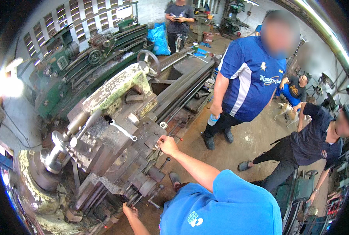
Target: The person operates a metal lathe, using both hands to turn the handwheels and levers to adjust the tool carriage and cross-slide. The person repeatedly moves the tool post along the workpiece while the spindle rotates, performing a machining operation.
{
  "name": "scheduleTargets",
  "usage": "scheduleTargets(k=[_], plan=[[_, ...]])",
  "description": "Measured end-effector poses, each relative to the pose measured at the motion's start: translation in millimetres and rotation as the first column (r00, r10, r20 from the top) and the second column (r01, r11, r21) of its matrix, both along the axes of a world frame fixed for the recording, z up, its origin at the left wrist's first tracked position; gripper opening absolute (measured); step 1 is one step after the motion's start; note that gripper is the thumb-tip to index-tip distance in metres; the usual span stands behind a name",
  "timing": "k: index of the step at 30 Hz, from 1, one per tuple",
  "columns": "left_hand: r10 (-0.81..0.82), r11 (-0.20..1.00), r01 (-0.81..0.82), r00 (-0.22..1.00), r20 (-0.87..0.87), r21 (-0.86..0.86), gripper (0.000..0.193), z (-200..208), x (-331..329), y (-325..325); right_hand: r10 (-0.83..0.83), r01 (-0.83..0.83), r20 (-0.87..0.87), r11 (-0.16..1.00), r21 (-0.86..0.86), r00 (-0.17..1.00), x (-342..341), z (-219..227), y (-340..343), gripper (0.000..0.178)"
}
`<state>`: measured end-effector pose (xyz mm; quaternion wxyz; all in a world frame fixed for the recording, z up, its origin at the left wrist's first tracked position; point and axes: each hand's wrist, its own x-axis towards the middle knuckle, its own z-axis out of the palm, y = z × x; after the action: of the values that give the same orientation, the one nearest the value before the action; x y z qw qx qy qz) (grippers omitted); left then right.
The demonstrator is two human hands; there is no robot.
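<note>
A large worn metal lathe [115, 156] fills the left and middle of the head view. My right hand [168, 145] reaches across to the near edge of its carriage, fingers closed at a small metal part that they mostly hide. Lower down, my left hand [131, 212] has its fingers curled at the handwheel [132, 197] on the carriage front. A combination spanner [123, 130] lies on top of the carriage, left of my right hand. The chuck end carries a shiny round metal workpiece [53, 154]. A ball-ended lever [166, 161] juts out below my right hand.
A person in a blue and white shirt [249, 78] stands close by, holding a bottle [213, 119]. Another person in dark clothes [308, 141] is at the right. A green lathe [92, 58] stands behind, with a blue bag [159, 39]. A dog [286, 112] stands farther back.
</note>
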<state>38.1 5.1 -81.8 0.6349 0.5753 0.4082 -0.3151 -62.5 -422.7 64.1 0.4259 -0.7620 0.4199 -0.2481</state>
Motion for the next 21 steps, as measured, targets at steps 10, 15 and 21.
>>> scheduleTargets(k=[10, 15, 21], plan=[[0.121, 0.948, -0.167, 0.976, -0.179, -0.271, 0.039, -55, 11, 42, 0.009, -0.012, -0.05, 0.998, -0.056, 0.999, 2, -12, -3, 0.02], [0.043, 0.945, -0.06, 0.997, -0.058, -0.322, 0.029, -82, 25, 47, -0.016, 0.016, -0.03, 1.0, 0.002, 0.999, 3, -14, -5, 0.019], [0.025, 0.998, -0.023, 1.0, 0.019, -0.061, 0.04, -73, 32, 17, -0.045, 0.046, 0.005, 0.999, -0.017, 0.999, -1, -9, -5, 0.017]])
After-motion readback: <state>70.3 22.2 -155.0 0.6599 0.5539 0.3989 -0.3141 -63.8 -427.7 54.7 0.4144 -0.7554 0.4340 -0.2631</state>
